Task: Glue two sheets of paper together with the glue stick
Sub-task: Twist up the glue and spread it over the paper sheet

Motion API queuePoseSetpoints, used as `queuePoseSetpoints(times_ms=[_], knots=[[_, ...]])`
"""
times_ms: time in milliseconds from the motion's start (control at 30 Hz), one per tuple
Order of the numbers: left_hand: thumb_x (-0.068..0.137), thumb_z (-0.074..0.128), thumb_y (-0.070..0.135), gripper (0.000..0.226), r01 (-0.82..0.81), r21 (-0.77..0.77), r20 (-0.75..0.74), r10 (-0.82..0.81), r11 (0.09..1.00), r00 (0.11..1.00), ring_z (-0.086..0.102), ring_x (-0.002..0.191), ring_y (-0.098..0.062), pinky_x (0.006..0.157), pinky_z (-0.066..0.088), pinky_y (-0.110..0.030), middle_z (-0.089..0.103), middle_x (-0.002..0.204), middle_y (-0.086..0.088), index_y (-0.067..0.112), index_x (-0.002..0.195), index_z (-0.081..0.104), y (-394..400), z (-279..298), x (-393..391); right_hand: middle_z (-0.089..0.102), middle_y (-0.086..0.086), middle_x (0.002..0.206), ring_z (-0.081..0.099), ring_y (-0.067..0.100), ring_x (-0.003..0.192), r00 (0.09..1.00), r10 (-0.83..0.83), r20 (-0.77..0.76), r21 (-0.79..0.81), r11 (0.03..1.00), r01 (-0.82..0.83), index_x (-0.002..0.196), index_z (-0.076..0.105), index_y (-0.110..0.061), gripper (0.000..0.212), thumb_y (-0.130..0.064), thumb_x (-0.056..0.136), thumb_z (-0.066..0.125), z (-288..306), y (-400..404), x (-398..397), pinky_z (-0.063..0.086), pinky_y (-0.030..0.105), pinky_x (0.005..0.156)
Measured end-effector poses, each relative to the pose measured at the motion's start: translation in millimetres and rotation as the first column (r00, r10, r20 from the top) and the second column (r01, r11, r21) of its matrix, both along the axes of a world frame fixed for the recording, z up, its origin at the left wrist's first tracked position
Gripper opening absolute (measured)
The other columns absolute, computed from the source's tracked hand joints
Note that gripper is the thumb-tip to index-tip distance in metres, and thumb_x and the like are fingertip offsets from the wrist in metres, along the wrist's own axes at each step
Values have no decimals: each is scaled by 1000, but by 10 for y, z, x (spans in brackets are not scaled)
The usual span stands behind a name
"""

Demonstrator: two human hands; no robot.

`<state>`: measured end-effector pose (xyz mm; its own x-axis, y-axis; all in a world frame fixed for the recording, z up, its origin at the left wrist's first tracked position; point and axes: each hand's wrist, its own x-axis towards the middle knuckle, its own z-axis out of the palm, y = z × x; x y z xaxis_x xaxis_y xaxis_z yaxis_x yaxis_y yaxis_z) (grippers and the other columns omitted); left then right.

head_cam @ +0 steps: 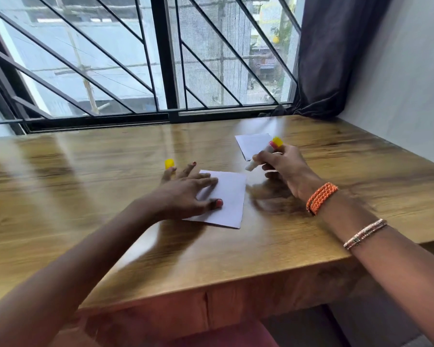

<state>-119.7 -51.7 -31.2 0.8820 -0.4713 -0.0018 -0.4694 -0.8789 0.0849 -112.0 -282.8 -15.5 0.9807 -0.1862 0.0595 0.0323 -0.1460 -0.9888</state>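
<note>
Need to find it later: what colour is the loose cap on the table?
Yellow; the cap shows best in the head view.

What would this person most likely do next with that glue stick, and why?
Probably lower the glue stick in the right hand onto the near paper sheet and rub. Its yellow cap is off, its tip points down, and the left hand pins that sheet flat.

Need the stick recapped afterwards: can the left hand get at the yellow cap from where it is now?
Probably yes. The yellow cap stands on the table just past the left hand, by its fingertips, nothing between. But that hand is pinning the near sheet.
</note>
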Motion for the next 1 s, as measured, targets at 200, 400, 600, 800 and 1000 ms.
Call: queuePoseSetpoints(times_ms=[200,400,600,800,1000], knots=[[84,32,66,59,-77,-84,54,82,993,995,-2,145,-16,112,-4,-54,24,154,8,43,139,28,-120,-142,-24,64,8,80,57,20,74,996,-72,61,-210,974,83,70,61,-17,12,-17,69,73,-46,83,109,46,33,68],[90,29,58,46,-44,-118,14,46,992,999,3,142,-20,109,-7,-56,26,150,7,55,135,25,-61,-175,35,60,-11,65,54,-1,58,980,-119,158,-418,891,176,74,64,-17,14,-24,68,76,-87,107,76,36,7,43],[92,27,55,45,-20,-116,63,27,993,998,2,142,-19,109,-8,-58,27,148,6,53,137,25,-48,-197,6,66,-3,76,61,11,69,982,-114,151,-430,887,169,90,67,-11,19,-18,73,72,-70,127,74,43,17,53],[90,31,57,42,-28,-155,69,39,988,997,5,142,-20,109,-9,-57,31,145,6,56,132,31,-49,-207,20,68,4,83,61,17,72,988,-109,106,-403,904,143,89,67,-9,21,-21,73,72,-68,132,25,44,24,60],[77,16,63,58,-42,-125,70,51,991,996,4,142,-21,107,-10,-57,31,145,6,59,134,24,-55,-202,15,70,2,82,66,21,79,993,-79,89,-421,900,110,86,66,-12,19,-22,70,71,-60,151,-74,55,35,70]])
